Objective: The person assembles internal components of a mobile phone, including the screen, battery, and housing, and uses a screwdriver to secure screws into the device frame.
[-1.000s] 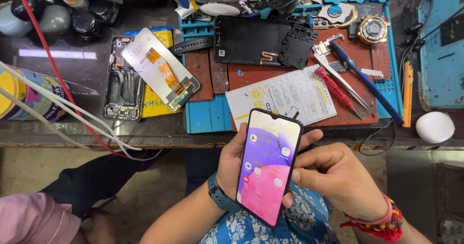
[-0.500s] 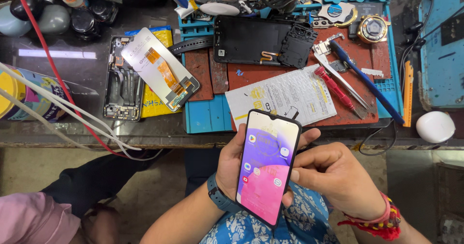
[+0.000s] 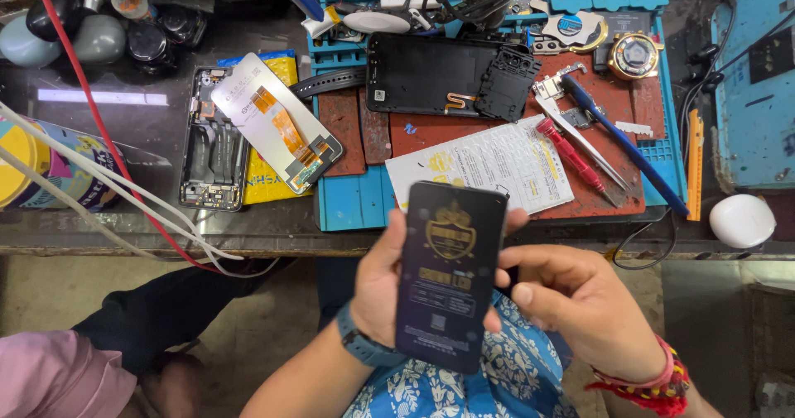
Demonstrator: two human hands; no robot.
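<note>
Currently a dark flat card with gold print, phone-sized, is held upright in front of the body, just below the bench edge and over the blue patterned shirt. It is gripped by the left hand: fingers are wrapped behind it, with fingertips showing past its right edge, and the thumb side lies along its left edge. So the left fingers are closed around the card, not clenched flat. The right hand is set just beside the card's right edge, fingers loosely curled; the thumb tip is seen touching or nearly touching that edge, which of the two cannot be told. Nothing else is held by the right hand. A dark watch is worn on the left wrist, red and yellow threads on the right. On the bench beyond, a white printed sheet lies just above the card on the blue and red mat. A black phone frame is laid further back, a display panel with orange flex to the left over an opened phone body. Tweezers, a red-handled tool and a blue-handled tool are laid to the right. White and red cables are run across the left side.
</note>
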